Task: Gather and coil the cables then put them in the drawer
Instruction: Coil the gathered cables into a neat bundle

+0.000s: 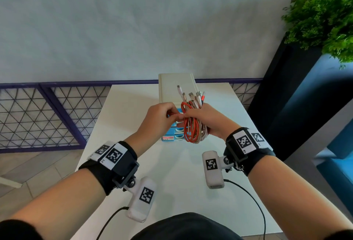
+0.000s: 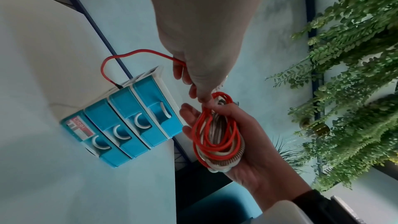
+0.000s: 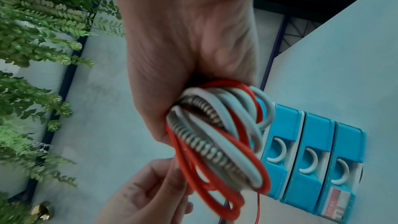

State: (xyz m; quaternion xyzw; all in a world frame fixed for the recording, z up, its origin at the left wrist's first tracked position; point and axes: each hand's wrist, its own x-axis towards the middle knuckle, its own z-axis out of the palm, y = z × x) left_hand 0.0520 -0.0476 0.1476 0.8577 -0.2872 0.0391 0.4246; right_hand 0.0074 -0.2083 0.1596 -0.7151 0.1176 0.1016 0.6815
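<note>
My right hand [image 1: 205,119] gripping one coiled bundle of cables [image 1: 193,125], several plug ends poking up, my left hand [image 1: 158,119] pinching the red cable's [image 2: 120,59] loose tail, four-drawer blue unit [image 2: 129,125] just behind on the white surface [image 1: 177,173], drawers closed, one plant [image 1: 322,20] far right.

Head looks down; wrists close, sharing drawer unit [image 2: 120,123]

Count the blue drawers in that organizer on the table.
4, stacked in the drawer unit on the table: lowest drawer beside the label, second drawer, third drawer, top drawer. None seems hidden in the left wrist view.
</note>
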